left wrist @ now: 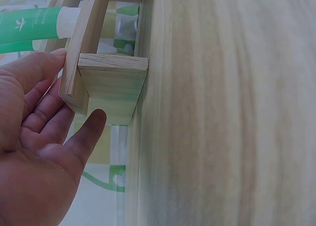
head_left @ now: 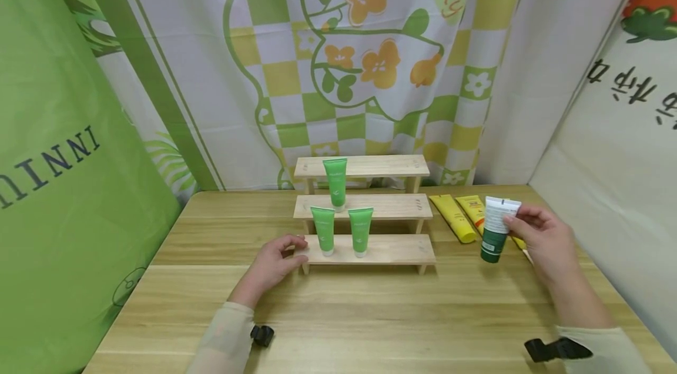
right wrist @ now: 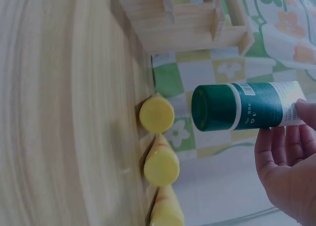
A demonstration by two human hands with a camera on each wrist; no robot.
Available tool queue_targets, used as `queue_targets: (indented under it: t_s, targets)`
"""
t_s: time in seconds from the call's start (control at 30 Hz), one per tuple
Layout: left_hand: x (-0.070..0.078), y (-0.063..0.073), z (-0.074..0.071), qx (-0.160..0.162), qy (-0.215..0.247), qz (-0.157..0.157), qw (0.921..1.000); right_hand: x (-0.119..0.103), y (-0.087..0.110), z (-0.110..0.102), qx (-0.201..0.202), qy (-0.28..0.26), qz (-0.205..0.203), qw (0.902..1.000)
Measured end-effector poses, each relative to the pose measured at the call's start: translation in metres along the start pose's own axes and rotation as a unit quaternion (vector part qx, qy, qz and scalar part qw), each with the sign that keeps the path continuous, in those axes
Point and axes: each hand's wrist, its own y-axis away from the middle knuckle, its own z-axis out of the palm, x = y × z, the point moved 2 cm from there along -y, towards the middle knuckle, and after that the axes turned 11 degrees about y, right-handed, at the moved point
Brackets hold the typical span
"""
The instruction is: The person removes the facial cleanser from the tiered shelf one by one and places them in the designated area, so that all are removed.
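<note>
Three light-green tubes stand cap down on a three-step wooden display stand (head_left: 394, 249): two, including the left tube (head_left: 324, 230), on the lowest step, and one tube (head_left: 337, 183) on the middle step. My left hand (head_left: 275, 262) holds the left end of the lowest step, thumb at the front edge and fingers around its end. On the right, my right hand (head_left: 547, 239) pinches a white and dark-green tube (head_left: 494, 227) by its flat white end. Its green cap points down, raised over the table.
Several yellow tubes lie on the table right of the stand, among them a leftmost yellow tube (head_left: 455, 220); the held tube partly hides others. A patterned curtain (head_left: 370, 68) hangs behind the wooden table (head_left: 338, 327), with cloth along both sides.
</note>
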Motion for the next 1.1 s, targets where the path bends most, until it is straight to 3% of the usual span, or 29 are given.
queue_targets:
  t_s: [0.2, 0.33, 0.43, 0.7, 0.97, 1.1]
  targets:
    - [0.000, 0.000, 0.000, 0.002, 0.000, -0.002, 1.0000, 0.006, 0.002, -0.014, -0.006, 0.098, 0.033, 0.9946]
    - [0.001, 0.000, 0.000, 0.003, -0.001, -0.001, 1.0000, 0.010, 0.003, -0.022, -0.018, 0.216, 0.054, 0.9748]
    - [0.001, 0.000, 0.000, 0.003, -0.002, -0.003, 1.0000, 0.014, 0.003, -0.025, -0.027, 0.264, 0.065, 0.9619]
    - [0.002, 0.000, 0.000, 0.003, -0.002, -0.002, 1.0000, 0.022, 0.005, -0.029, -0.044, 0.294, 0.073, 0.9520]
    - [0.004, 0.001, 0.000, 0.002, 0.002, -0.007, 1.0000, 0.032, 0.004, -0.032, -0.079, 0.281, 0.076, 0.9533]
    - [0.003, 0.000, 0.000, 0.002, 0.003, -0.006, 1.0000, 0.036, 0.004, -0.031, -0.102, 0.298, 0.091, 0.9446]
